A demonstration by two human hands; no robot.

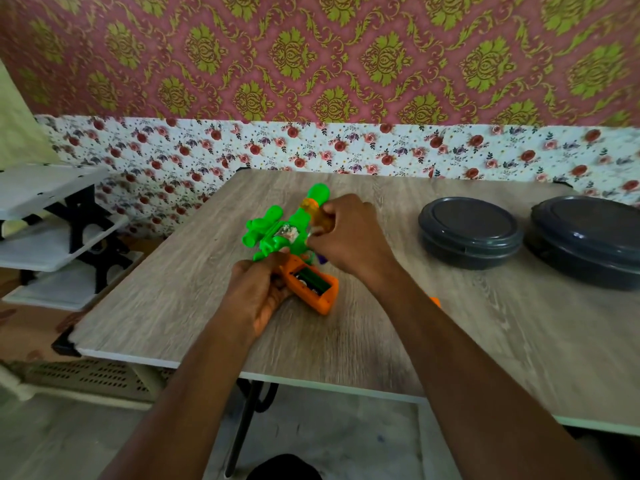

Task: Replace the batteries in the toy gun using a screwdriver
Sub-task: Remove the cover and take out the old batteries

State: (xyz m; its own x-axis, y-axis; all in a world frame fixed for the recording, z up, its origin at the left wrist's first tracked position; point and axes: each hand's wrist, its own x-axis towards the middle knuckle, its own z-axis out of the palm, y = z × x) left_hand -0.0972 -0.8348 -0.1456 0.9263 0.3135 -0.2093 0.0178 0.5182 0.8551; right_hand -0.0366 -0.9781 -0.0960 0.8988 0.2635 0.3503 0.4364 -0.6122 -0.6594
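Note:
A green toy gun [277,230] with an orange grip [325,299] lies on the wooden table [194,292]. The battery compartment [313,280] in the grip is uncovered, and a dark green battery and a spring show inside. My left hand [256,292] grips the gun at the grip's left side. My right hand [346,233] is curled over the gun's body and holds a screwdriver by its translucent amber handle [317,216]. The screwdriver's tip is hidden under my right hand. A small orange piece [434,301] peeks out from behind my right forearm.
Two dark grey round lidded containers [469,232] [588,240] stand on the table's right side. A white shelf rack with black brackets [59,233] stands to the left of the table. The floral wall runs close behind the table's far edge.

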